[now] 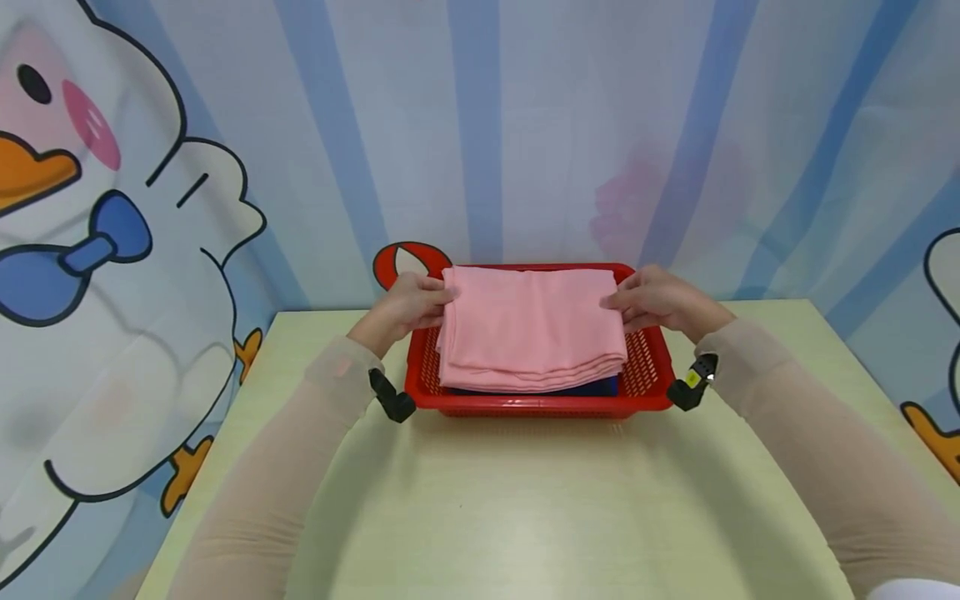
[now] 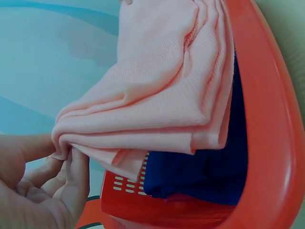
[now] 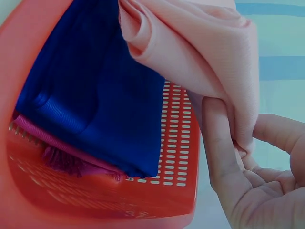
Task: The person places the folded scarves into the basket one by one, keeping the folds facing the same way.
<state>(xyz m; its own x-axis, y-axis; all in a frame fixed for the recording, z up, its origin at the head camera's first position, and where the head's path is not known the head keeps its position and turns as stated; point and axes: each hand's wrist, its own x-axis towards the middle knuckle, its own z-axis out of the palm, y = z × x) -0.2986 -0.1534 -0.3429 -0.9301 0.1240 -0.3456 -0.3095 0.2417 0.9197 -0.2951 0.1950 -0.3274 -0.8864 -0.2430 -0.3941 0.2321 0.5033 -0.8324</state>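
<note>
A folded pink cloth (image 1: pixel 536 321) spans the space between both hands, over a red plastic basket (image 1: pixel 540 403). My left hand (image 1: pixel 411 304) pinches its far left corner between thumb and fingers. At the opposite corner, my right hand (image 1: pixel 655 300) pinches the cloth the same way. Both wrist views show the pink layers bunched where the fingers grip and the far edge raised. Beneath lies a folded dark blue cloth (image 3: pixel 95 95) inside the basket. Under the blue one, a magenta cloth (image 3: pixel 71 150) with a fringe shows in the right wrist view.
The basket stands near the back of a pale wooden table (image 1: pixel 525 500). Right behind it hangs a blue-striped backdrop (image 1: pixel 547 125) with a cartoon duck (image 1: pixel 135 358) on the left. Slotted basket walls (image 3: pixel 176 138) rise around the cloths.
</note>
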